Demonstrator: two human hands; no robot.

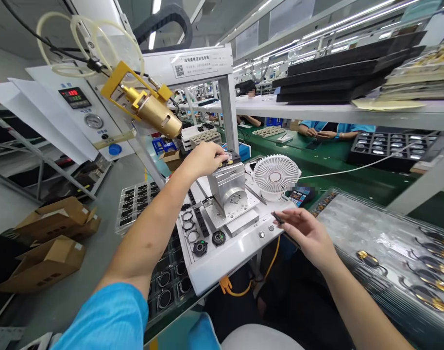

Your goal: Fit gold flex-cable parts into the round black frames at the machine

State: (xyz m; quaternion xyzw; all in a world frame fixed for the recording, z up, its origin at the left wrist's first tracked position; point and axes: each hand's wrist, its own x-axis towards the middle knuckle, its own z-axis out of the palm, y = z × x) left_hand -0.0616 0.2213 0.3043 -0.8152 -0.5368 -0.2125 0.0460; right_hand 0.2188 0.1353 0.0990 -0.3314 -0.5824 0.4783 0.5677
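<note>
My left hand (206, 159) reaches over the top of a silver metal fixture (227, 182). Its fingers are pinched at the dark holder (234, 156) on top; what lies between the fingertips is too small to make out. In front of the fixture's right side, my right hand (306, 232) pinches a small black part (278, 218) between thumb and fingers. On the white machine base (222, 265), left of the fixture, lie black round watch cases (200, 248) and several thin rings (188, 225). A second watch case (218, 237) sits beside the first.
A gold dispensing head (158, 115) hangs above and left of the fixture. A white fan (276, 176) stands behind it. At right is a clear tray (356, 228) with round parts on cables. Trays of rings (164, 279) lie below my left arm. Co-worker's hands (318, 132) show across the bench.
</note>
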